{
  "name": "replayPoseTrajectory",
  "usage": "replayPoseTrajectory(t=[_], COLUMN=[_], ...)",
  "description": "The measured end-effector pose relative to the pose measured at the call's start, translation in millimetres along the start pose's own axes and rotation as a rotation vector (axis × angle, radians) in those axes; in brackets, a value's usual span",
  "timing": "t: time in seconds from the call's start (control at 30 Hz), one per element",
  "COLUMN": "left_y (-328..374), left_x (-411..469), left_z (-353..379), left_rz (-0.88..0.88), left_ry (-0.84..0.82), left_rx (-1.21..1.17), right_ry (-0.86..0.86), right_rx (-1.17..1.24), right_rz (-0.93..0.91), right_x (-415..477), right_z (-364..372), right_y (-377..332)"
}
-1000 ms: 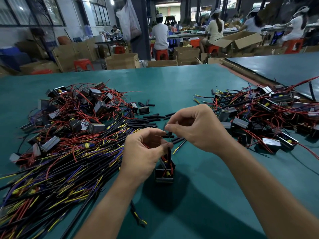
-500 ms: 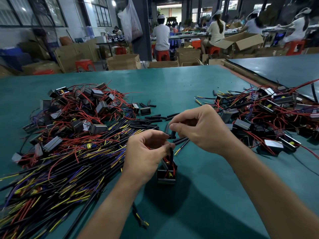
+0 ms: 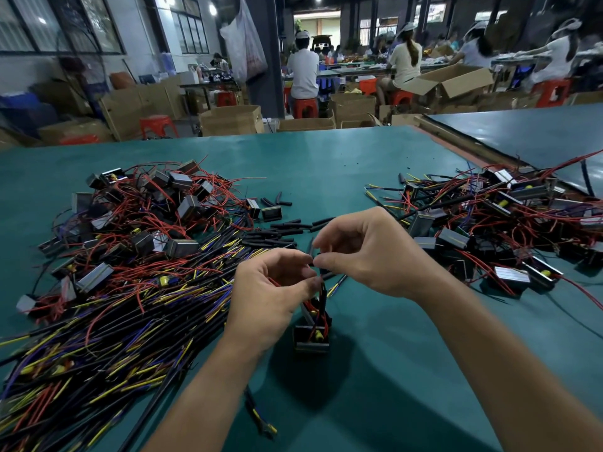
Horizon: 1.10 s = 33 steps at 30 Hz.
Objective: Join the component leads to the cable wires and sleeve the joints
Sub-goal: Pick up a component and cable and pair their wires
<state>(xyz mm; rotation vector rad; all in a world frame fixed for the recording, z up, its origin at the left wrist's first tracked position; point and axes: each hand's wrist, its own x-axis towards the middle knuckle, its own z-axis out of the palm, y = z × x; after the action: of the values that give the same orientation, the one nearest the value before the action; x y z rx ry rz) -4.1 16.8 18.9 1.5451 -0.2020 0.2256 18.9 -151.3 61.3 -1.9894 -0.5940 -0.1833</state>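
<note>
My left hand (image 3: 270, 301) pinches the red leads and black cable wires rising from a small black component (image 3: 311, 336) that hangs just under it above the green table (image 3: 326, 164). My right hand (image 3: 368, 252) meets it from the right, thumb and forefinger pinching a short black sleeve (image 3: 312, 251) at the wire ends. The joint itself is hidden between the fingertips. Loose black sleeves (image 3: 287, 231) lie on the table just beyond my hands.
A big heap of black cables with yellow and purple wires (image 3: 114, 321) and red-leaded components (image 3: 146, 216) fills the left. Another pile of components with cables (image 3: 496, 230) lies at the right. Cardboard boxes, red stools and seated workers are beyond the far edge.
My right hand has opened a little and its fingertips have slid onto the sleeve by the left thumb. The component still hangs under the left hand.
</note>
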Motion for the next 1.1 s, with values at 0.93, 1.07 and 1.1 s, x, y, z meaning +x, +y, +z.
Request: replayPoseTrajectory(t=[0.93,1.07,1.1], left_y=[4,-1,-2], left_x=[-2,-3,-2], left_z=[0,1,1], left_rz=[0.043,-0.031,-0.047], left_ry=[-0.034,-0.058,-0.062], left_rx=[0.221,0.316,0.314], right_ry=[-0.066,-0.03,-0.049], right_rx=[0.117,0.024,0.032], right_rz=[0.069,0.033,0.051], right_x=[5,4,4], right_z=[0,-1,0], right_y=[11,14,15])
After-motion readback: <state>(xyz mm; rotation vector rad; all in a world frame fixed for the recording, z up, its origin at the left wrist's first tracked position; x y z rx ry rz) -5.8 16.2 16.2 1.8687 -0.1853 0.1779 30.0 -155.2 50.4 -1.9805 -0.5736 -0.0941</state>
